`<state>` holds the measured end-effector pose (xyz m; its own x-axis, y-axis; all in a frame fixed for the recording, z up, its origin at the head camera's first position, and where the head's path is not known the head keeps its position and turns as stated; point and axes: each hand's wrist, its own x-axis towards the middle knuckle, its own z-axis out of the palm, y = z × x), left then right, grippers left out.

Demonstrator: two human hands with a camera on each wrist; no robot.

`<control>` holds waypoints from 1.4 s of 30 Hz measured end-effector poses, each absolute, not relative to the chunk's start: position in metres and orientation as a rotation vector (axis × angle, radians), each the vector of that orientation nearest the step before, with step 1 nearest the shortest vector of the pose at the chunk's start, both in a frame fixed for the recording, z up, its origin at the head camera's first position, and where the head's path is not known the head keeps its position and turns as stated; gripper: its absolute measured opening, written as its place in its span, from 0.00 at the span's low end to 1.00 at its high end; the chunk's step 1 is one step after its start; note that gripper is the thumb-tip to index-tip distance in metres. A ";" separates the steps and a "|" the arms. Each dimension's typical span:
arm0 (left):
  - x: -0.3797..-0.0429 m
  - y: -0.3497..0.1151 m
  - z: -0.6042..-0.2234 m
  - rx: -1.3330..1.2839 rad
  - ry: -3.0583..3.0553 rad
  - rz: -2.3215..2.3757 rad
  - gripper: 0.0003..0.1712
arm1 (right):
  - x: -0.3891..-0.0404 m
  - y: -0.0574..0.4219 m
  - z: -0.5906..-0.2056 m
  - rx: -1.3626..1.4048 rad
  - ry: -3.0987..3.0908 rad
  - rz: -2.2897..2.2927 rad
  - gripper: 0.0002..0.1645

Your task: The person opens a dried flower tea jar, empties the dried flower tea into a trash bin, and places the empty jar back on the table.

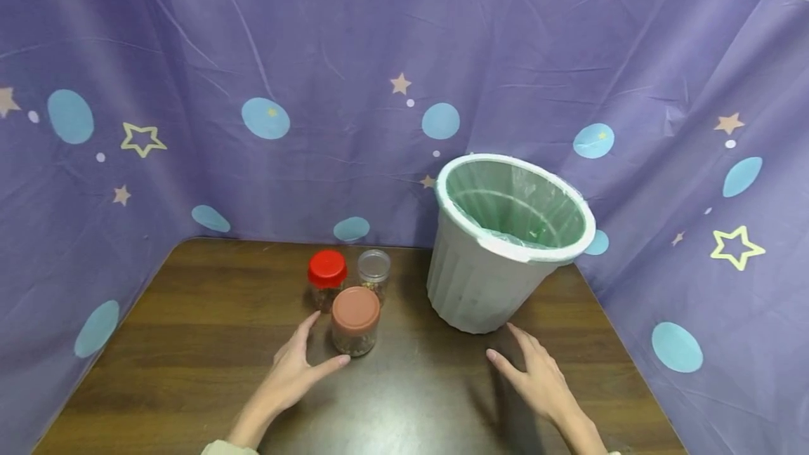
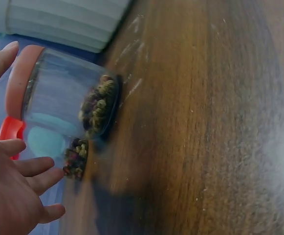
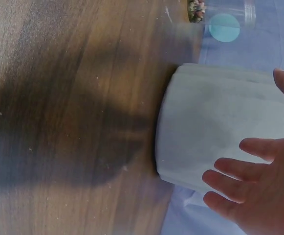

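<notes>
My left hand (image 1: 292, 372) is spread beside a clear jar with a salmon-pink lid (image 1: 357, 310), thumb and fingers apart around its near left side. In the left wrist view that pink-lidded jar (image 2: 68, 93) shows dried buds or flowers at its bottom. Behind it stand a red-lidded jar (image 1: 327, 271) and a clear-lidded jar (image 1: 373, 269), both with some contents low down. My right hand (image 1: 537, 378), fingers extended and holding nothing, hovers near the base of a white ribbed bin (image 1: 470, 283). The right wrist view shows its palm facing the bin's side (image 3: 220, 127).
The bin has a wide rim and a thin clear liner inside, and stands at the back right of the brown wooden table (image 1: 189, 343). A purple curtain (image 1: 354, 76) with stars and blue spots hangs behind the table and along both sides.
</notes>
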<state>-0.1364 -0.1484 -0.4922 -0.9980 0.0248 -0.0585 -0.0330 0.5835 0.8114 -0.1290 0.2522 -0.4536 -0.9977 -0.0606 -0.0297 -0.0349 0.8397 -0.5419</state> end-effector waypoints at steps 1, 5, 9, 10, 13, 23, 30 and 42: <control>-0.138 -0.148 -0.493 0.001 2.745 1.396 0.61 | -0.130 0.252 -0.454 -0.068 2.963 -0.882 0.48; -0.145 -0.145 -0.495 0.036 2.755 1.358 0.62 | -0.135 0.251 -0.458 -0.064 2.924 -0.921 0.49; -0.149 -0.142 -0.498 0.122 2.828 1.243 0.62 | -0.139 0.249 -0.462 -0.088 2.937 -0.918 0.49; -0.150 -0.141 -0.499 0.140 2.847 1.218 0.62 | -0.139 0.249 -0.463 -0.096 2.951 -0.908 0.49; -0.153 -0.138 -0.501 0.173 2.882 1.165 0.62 | -0.142 0.247 -0.466 -0.123 3.008 -0.863 0.50; -0.160 -0.121 -0.507 0.110 2.880 1.215 0.66 | -0.150 0.241 -0.469 -0.228 3.084 -0.753 0.51; -0.161 -0.115 -0.513 0.081 2.763 1.503 0.66 | -0.151 0.239 -0.471 -0.267 3.085 -0.765 0.49; -0.162 -0.102 -0.512 0.036 2.772 1.520 0.61 | -0.152 0.232 -0.471 -0.353 3.040 -0.878 0.47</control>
<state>-0.1622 -0.1023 -0.5122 -0.9995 0.0104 0.0283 0.0295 0.5372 0.8430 -0.1522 0.2319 -0.4714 -0.9745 -0.1999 0.1017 -0.2233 0.8233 -0.5218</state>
